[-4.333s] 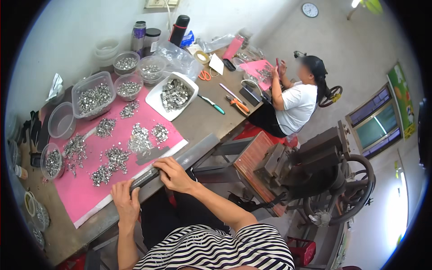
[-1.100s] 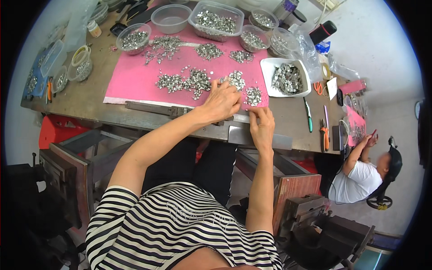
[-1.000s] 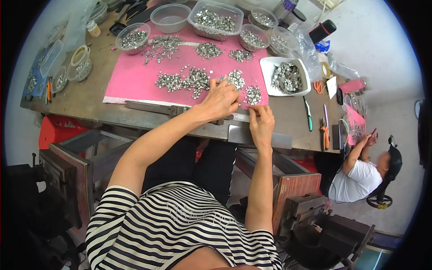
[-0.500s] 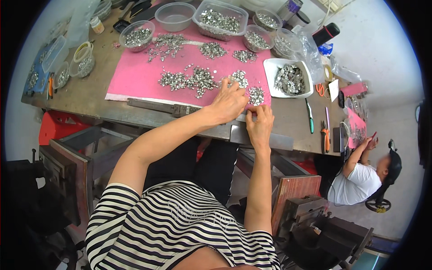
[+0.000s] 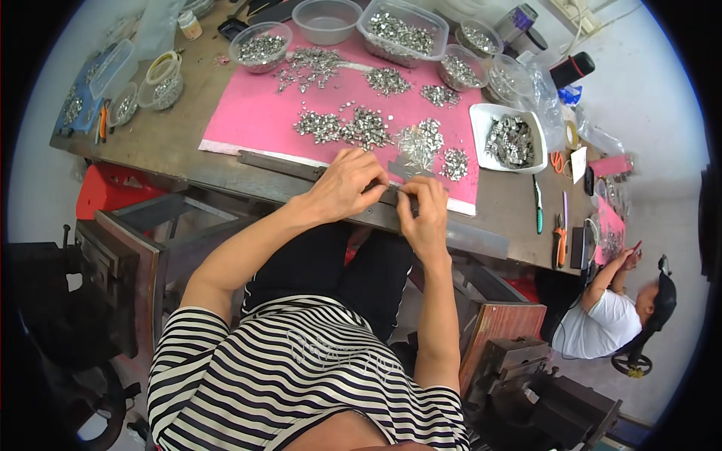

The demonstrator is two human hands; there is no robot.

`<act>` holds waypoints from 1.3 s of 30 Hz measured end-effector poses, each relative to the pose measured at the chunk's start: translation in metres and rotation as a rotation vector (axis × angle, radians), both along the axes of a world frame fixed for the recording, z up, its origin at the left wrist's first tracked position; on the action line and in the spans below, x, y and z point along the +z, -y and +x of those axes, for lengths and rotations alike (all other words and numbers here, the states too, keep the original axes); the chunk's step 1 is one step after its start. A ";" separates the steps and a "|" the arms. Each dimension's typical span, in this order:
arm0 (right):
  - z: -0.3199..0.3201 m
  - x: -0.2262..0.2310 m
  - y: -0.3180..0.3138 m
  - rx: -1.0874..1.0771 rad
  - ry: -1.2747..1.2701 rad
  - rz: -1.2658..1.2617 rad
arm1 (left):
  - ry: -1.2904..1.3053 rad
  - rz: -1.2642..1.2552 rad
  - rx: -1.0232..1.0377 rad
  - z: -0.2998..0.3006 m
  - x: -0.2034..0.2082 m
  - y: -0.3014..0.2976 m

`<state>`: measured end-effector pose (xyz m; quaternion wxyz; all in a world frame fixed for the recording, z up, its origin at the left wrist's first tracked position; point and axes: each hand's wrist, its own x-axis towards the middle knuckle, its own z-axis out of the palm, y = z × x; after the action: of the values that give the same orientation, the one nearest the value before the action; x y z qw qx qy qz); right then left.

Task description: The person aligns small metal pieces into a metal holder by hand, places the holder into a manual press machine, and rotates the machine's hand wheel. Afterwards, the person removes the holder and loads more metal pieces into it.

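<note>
My left hand (image 5: 347,186) is closed in a pinch over a dark metal bar (image 5: 278,164) along the table's front edge. Just right of it, my right hand (image 5: 427,218) pinches at the same bar, its fingertips close to the left ones. Whatever lies between the fingers is too small and too covered to make out. Beyond the hands, a pile of small shiny metal pieces (image 5: 421,143) is on the pink cloth (image 5: 248,113), and a smaller pile (image 5: 454,164) sits to its right.
Tubs of metal pieces line the back, including a rectangular one (image 5: 402,56). A white dish (image 5: 481,143) stands at right, near a green-handled tool (image 5: 538,210) and orange-handled pliers (image 5: 559,244). Further right, a person (image 5: 602,323) in a white shirt sits at work.
My left hand has moved from the pile of metal pieces back toward me and left, onto the bar. My right hand stays by the table's edge. The whole view has shifted slightly.
</note>
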<state>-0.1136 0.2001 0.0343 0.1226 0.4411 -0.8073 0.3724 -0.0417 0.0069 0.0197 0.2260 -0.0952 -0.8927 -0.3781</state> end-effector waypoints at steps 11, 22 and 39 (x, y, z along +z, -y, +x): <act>0.005 -0.007 0.006 0.018 -0.068 0.006 | -0.072 0.005 -0.017 0.001 -0.007 0.000; -0.058 -0.015 -0.027 -0.337 -0.124 0.088 | -0.127 -0.055 -0.004 0.000 -0.003 -0.002; -0.048 -0.006 -0.020 -0.260 -0.056 0.081 | -0.074 -0.001 0.065 0.007 -0.006 -0.006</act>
<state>-0.1620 0.2204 0.0281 0.1743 0.3476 -0.8682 0.3083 -0.0342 0.0133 0.0134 0.2709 -0.0801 -0.8865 -0.3665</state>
